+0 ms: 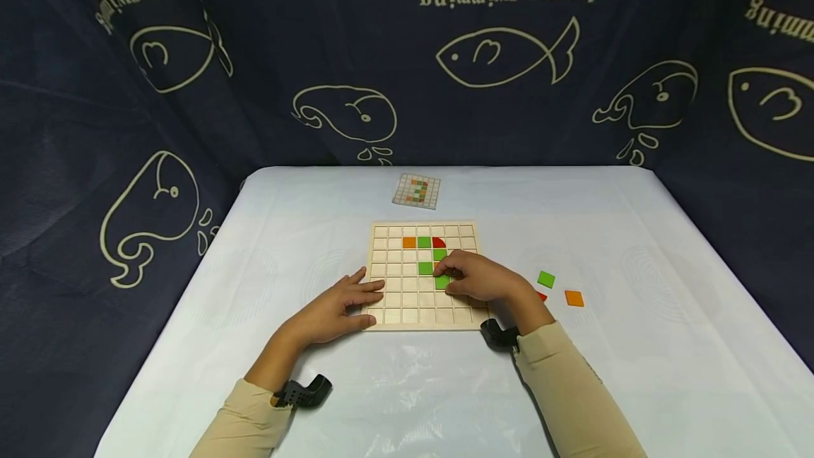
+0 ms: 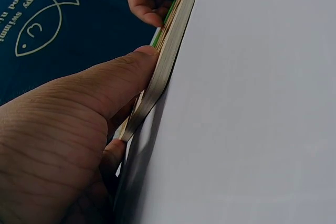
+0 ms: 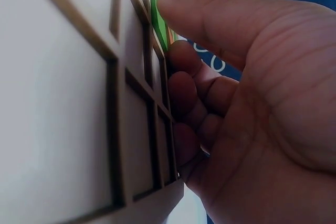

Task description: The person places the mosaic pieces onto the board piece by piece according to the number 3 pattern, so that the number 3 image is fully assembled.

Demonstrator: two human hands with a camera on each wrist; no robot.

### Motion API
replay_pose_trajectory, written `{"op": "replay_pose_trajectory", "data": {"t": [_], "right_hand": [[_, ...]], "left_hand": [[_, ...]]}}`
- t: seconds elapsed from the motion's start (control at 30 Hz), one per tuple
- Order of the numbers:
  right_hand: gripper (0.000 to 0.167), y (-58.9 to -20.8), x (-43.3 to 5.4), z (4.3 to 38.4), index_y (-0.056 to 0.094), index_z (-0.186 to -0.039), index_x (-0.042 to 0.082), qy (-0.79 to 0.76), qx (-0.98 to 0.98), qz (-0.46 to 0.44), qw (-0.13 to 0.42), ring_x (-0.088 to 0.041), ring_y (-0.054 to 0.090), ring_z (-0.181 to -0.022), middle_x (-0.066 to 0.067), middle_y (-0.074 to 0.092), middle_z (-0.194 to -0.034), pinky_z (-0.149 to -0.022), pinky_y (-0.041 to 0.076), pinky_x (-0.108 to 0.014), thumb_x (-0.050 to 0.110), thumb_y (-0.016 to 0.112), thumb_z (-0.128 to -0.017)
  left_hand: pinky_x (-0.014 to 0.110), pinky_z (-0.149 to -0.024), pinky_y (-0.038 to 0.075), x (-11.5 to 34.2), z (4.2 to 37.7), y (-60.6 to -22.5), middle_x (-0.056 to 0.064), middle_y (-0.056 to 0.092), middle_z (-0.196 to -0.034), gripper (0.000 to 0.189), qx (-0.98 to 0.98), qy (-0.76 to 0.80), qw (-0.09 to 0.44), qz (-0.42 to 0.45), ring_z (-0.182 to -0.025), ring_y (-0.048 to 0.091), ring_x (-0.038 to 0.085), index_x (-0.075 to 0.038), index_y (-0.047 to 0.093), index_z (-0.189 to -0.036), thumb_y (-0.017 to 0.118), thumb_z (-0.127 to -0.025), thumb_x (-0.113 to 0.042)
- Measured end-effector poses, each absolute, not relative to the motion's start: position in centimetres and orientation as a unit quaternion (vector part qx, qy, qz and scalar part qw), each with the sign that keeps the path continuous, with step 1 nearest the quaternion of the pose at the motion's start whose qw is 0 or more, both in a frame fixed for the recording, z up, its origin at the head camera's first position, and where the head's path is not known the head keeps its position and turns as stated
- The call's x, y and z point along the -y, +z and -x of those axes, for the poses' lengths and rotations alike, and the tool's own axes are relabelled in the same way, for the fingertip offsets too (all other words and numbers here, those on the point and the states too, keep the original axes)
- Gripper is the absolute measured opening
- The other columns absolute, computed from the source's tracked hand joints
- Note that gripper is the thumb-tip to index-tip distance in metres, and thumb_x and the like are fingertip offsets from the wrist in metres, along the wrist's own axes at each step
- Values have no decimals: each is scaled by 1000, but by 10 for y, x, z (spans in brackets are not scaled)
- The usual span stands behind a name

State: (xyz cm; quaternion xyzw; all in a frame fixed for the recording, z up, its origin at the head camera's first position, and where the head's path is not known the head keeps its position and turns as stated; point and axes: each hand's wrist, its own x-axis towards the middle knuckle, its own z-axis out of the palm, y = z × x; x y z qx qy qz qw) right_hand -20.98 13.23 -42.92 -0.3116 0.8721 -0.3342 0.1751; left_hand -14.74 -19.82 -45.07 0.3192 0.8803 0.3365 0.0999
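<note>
A square wooden grid board (image 1: 410,300) lies on the table, with several coloured tiles in its cells. My left hand (image 1: 337,308) rests on the board's left edge, fingers spread and thumb at the near corner. In the left wrist view, the thumb (image 2: 134,72) lies along the board's side. My right hand (image 1: 480,278) is over the board's right half, thumb and curled fingertips at a green tile (image 1: 442,282). The right wrist view has the thumb (image 3: 181,6) against that green tile (image 3: 158,17). An orange tile just beyond is mostly hidden by the fingers.
Right of the board lie a loose green tile (image 1: 546,279), an orange tile (image 1: 574,298) and a red piece (image 1: 541,296) partly behind the right wrist. A small pattern card (image 1: 416,191) lies beyond the board. A dark printed curtain (image 1: 407,55) hangs behind the white table (image 1: 407,387).
</note>
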Motion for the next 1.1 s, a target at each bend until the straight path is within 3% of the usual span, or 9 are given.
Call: {"op": "replay_pose_trajectory", "data": {"t": [0.63, 0.87, 1.1], "right_hand": [[24, -426, -131, 210, 68, -117, 13, -334, -871, 313, 179, -17, 52, -102, 2, 60, -115, -93, 45, -39, 10, 68, -93], [25, -422, -135, 210, 67, -120, 13, -346, -866, 307, 190, -18, 53, -109, 0, 60, -123, -97, 45, -41, 13, 66, -95], [27, -416, -144, 209, 65, -122, 13, -371, -869, 255, 204, -18, 54, -102, 0, 62, -120, -89, 47, -37, 13, 66, -96]], "left_hand": [[57, -118, 12, 199, 148, -451, -3, 46, -151, 51, -881, 338, 102, -315, -150, 16, 32, -9, 61, -137, 71, -93, -33], [56, -119, 12, 199, 148, -451, -4, 45, -151, 51, -882, 337, 102, -313, -150, 15, 31, -10, 61, -137, 72, -93, -32], [56, -119, 11, 198, 147, -450, -3, 45, -151, 50, -882, 335, 104, -313, -150, 15, 32, -9, 61, -137, 72, -93, -29]]}}
